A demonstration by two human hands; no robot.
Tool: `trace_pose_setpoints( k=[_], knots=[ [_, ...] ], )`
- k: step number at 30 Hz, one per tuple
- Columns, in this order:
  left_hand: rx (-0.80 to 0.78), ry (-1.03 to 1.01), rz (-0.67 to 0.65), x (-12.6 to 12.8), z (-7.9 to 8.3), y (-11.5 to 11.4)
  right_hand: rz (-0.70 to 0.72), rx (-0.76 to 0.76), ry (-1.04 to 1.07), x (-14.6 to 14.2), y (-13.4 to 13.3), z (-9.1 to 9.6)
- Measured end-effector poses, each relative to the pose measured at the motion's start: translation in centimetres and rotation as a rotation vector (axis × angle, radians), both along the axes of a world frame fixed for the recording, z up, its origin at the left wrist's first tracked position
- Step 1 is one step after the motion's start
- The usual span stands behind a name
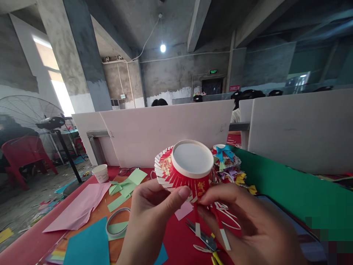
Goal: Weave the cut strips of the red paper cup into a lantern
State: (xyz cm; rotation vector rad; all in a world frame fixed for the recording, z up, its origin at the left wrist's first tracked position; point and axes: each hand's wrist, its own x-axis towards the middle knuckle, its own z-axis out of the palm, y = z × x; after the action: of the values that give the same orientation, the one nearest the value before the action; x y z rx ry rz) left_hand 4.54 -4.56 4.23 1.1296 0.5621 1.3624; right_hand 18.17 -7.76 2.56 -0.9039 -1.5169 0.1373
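A red paper cup [182, 173], its wall cut into many narrow strips folded outward, is held up with its white base facing me. My left hand [157, 209] grips it from the left, thumb pressed on the folded strips. With thumb and fingers, my right hand [242, 221] pinches the strips at the lower right. Two strips with white ends [225, 239] hang down loose there. Scissors with yellow handles [208, 241] lie below on the red tabletop. Behind the cup stands a decorated cup craft [231, 165] with a blue bow and coloured paper pieces.
Left on the table [24, 246] are pink paper [79, 206], blue paper [88, 243], green paper pieces [128, 187], a tape roll [108, 226] and a white paper cup [100, 173]. White partitions [165, 129] stand behind, a green board [289, 187] at right. A fan [52, 123] stands left.
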Motion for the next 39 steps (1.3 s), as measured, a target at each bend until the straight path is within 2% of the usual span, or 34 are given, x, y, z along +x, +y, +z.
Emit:
trace_pose_setpoints(
  k=[4,9,13,20,25,28,34,39],
  knots=[
    [0.030,-0.005,-0.013,0.1,0.2,-0.1,-0.014,0.045,-0.088,0.3,0.1,0.0],
    [0.010,-0.007,0.019,0.2,0.1,-0.1,-0.060,0.142,-0.273,0.6,0.3,0.2],
    [0.002,0.017,0.065,0.3,-0.2,0.0,-0.045,0.204,-0.378,1.1,0.6,0.1],
    [0.045,0.011,-0.039,0.3,-0.5,0.3,-0.069,0.207,-0.418,1.7,0.7,-0.6],
    [0.044,0.007,0.038,0.7,-0.8,0.3,-0.127,0.237,-0.485,1.7,0.4,-0.8],
    [0.062,-0.006,0.120,1.3,-0.9,0.0,-0.123,0.227,-0.421,1.4,0.1,-0.7],
    [0.057,0.041,0.258,1.8,-0.6,-0.8,-0.042,0.047,0.059,1.1,-0.3,-0.8],
    [0.080,0.057,0.270,1.6,-0.4,-0.6,0.040,-0.084,0.147,1.1,0.4,-0.7]
  ],
)
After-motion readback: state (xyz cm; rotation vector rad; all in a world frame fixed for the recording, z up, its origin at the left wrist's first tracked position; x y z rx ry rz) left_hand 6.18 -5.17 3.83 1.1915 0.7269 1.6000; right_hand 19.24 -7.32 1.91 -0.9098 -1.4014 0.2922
